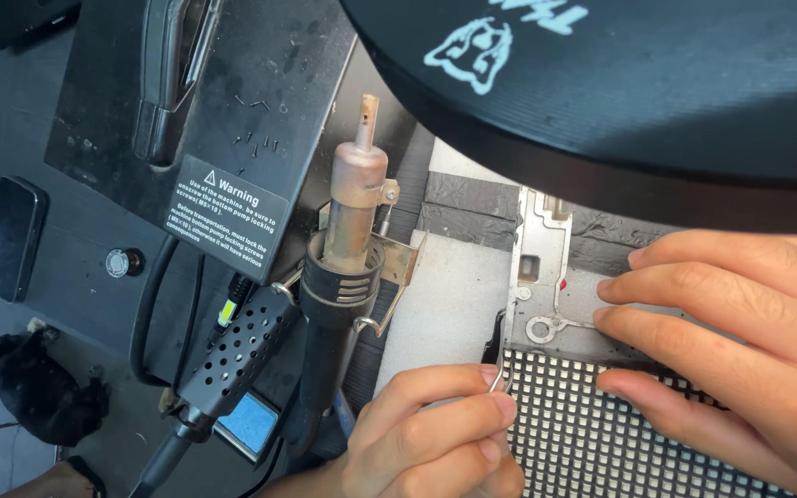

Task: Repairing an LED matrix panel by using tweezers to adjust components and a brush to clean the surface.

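- We are looking down at our two hands on a workbench, both at the lower right of the view.
- Our left hand [435,433] is curled almost shut, thumb and forefinger pinched on a thin metal tool [496,383] whose bent tip shows just above the fingertips.
- That tip sits right at the top left corner of the grid panel [592,433], a dark board covered in rows of small pale squares.
- Our right hand [740,341] lies open and flat, fingers stretched out side by side; it grips nothing, and the fingertips press down where the grid panel meets the metal frame [539,267].
- The metal frame is a grey plate running up from the panel's top edge, with a small ring-shaped tab [541,327] near its lower end.
- Panel and frame rest on a pale foam pad [445,304], with dark grey strips [468,207] lying across its upper part.
- Just left of the pad a hot-air wand [348,249] stands in a metal holder [398,263], its copper-coloured nozzle pointing up and away from us.
- Beside it is a black perforated handle [237,346] with a cable trailing down.
- Behind them stands a black machine [196,111] with a warning label.
- A dark phone [13,238] lies at the far left.
- The black brim of our cap [620,83] fills the upper right.
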